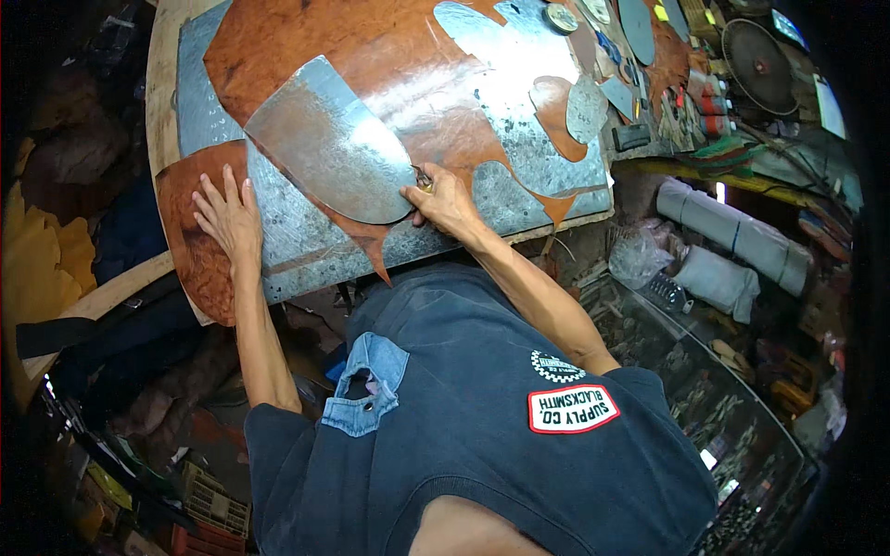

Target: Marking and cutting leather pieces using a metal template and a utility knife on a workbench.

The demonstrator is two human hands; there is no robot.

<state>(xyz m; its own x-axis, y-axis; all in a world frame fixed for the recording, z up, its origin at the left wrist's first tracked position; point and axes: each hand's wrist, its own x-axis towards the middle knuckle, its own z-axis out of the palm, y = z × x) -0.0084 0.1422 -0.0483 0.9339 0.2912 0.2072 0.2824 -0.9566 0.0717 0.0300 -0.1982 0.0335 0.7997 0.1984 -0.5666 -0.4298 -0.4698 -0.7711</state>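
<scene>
My left hand (229, 221) lies flat with fingers spread on a cut piece of brown leather (206, 278) at the table's left edge. A large grey metal template (324, 144), straight on some sides and rounded at the near end, rests on a big brown leather sheet (306, 28). At the template's right corner, my right hand (447, 206) is closed around a small hand tool (423, 179), which looks like a short knife; its tip is hard to make out. A pointed strip of leather (371, 246) sticks out below the template over the near edge.
The worn metal tabletop (287, 222) shows between the leather pieces. A small grey template (586, 109), a round tin (560, 18) and a dark block (632, 137) sit at the right. White wrapped rolls (732, 232) lie beyond the table's right side.
</scene>
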